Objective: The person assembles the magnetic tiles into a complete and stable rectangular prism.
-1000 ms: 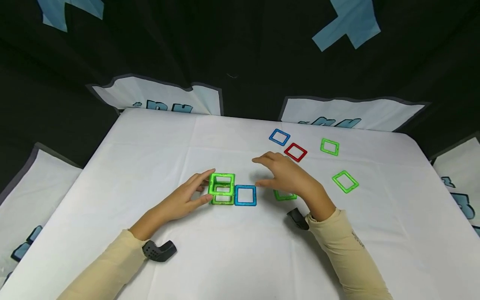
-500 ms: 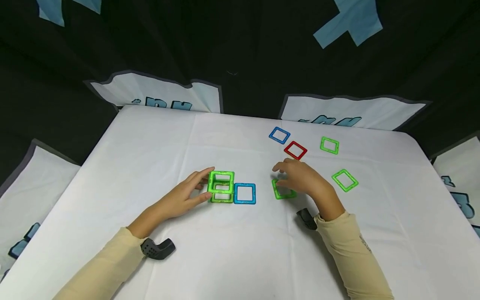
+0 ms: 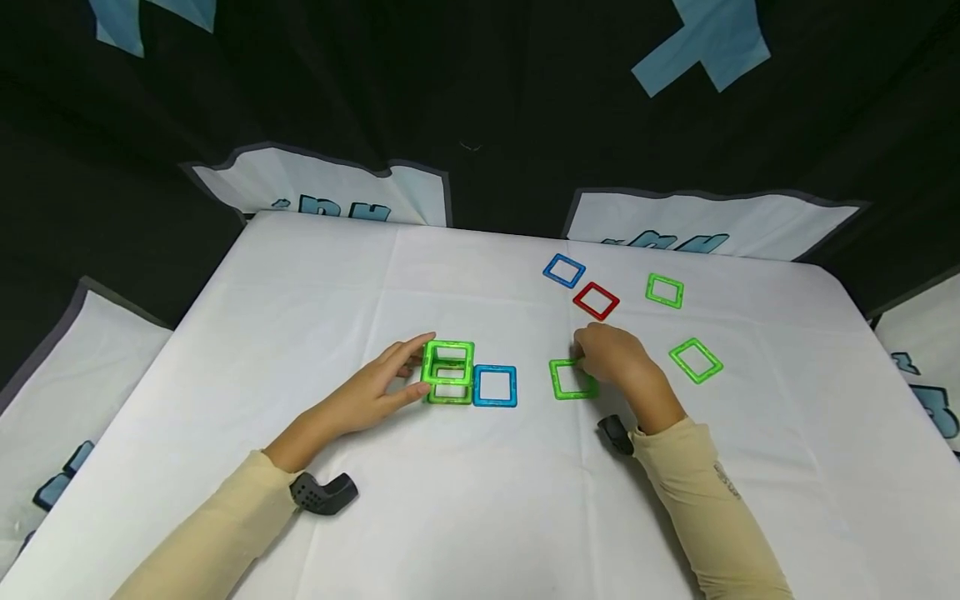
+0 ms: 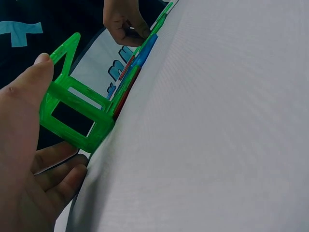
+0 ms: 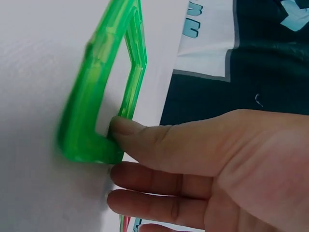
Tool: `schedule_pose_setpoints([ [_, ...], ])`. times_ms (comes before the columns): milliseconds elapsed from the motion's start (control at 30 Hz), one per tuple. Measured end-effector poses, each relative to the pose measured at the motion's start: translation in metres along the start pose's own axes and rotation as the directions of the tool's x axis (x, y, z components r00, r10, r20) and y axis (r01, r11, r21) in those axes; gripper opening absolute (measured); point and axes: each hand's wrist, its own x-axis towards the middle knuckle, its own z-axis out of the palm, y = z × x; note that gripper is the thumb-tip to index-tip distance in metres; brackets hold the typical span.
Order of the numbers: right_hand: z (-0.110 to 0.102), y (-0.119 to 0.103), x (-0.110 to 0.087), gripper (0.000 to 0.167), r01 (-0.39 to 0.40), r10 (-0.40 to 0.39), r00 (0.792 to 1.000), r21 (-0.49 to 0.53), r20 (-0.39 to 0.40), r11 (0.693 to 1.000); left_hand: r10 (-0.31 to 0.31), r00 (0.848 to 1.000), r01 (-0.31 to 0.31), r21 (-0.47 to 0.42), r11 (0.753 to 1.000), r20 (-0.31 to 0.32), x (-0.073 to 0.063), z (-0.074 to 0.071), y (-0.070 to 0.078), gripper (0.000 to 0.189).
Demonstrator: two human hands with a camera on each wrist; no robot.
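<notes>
My left hand (image 3: 375,394) holds a small open cube of green magnetic tiles (image 3: 450,382), thumb at its near side and forefinger at its far side. In the left wrist view the thumb tip lies on the cube's frame (image 4: 77,104), with other fingers curled behind it. Flat against the cube's right side lies a blue square magnetic tile (image 3: 495,403). To the right, my right hand (image 3: 618,358) pinches the far right corner of a green square magnetic tile (image 3: 554,380). The right wrist view shows the thumb (image 5: 128,128) on that tile's frame, its fingertips partly hidden behind it.
Beyond the right hand lie a red square tile (image 3: 587,311) and another blue one (image 3: 558,281). Two more green tiles (image 3: 648,286) lie farther right on the white-covered table (image 3: 465,500). A black curtain (image 3: 510,108) hangs behind the far edge.
My right hand has moved right from beside the blue tile to the loose green tile, and its fingers have closed on the corner. The left hand stays at the cube.
</notes>
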Motion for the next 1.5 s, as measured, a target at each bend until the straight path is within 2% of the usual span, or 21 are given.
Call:
schedule_pose_setpoints([
  [333,-0.003,-0.010,-0.004,0.012,0.058,-0.058,0.998,-0.027,-0.015,0.998,-0.002,1.000,0.002,-0.009,1.000,0.005,0.001,-0.001,-0.001,0.065],
  [467,-0.007,-0.016,-0.010,0.012,0.105,-0.108,0.990,-0.037,-0.088,0.994,0.001,1.000,-0.001,-0.011,1.000,0.005,0.000,-0.002,0.001,0.066],
  [567,-0.011,-0.021,-0.017,0.010,0.173,-0.176,0.969,-0.035,-0.173,0.984,0.002,1.000,-0.002,-0.010,1.000,0.003,0.000,-0.002,0.002,0.067],
  [667,-0.013,-0.027,-0.025,0.010,0.260,-0.258,0.933,-0.026,-0.253,0.965,0.001,1.000,-0.001,-0.009,1.000,0.007,0.000,-0.002,0.002,0.066],
  [733,-0.014,-0.031,-0.030,0.011,0.317,-0.307,0.901,-0.019,-0.306,0.948,-0.002,1.000,0.002,-0.009,1.000,0.011,-0.001,-0.002,0.003,0.066],
  [933,-0.015,-0.047,-0.042,0.012,0.452,-0.423,0.772,-0.058,-0.474,0.890,0.012,1.000,-0.012,-0.013,1.000,0.006,-0.001,-0.002,0.002,0.064],
  [1067,-0.012,-0.058,-0.047,0.012,0.502,-0.471,0.709,-0.092,-0.525,0.860,0.022,1.000,-0.022,-0.021,1.000,0.009,-0.001,-0.001,0.000,0.061],
  [1200,-0.007,-0.070,-0.049,0.011,0.532,-0.508,0.666,-0.130,-0.546,0.837,0.031,1.000,-0.031,-0.019,0.999,0.006,0.000,0.000,-0.001,0.060],
  [1333,0.000,-0.085,-0.048,0.010,0.550,-0.536,0.639,-0.160,-0.552,0.820,0.041,0.999,-0.041,-0.029,0.999,0.005,-0.001,0.000,-0.002,0.056],
  [1500,0.011,-0.102,-0.043,0.011,0.576,-0.577,0.587,-0.208,-0.567,0.790,0.049,0.999,-0.049,-0.048,0.998,0.004,-0.001,-0.001,0.000,0.053],
])
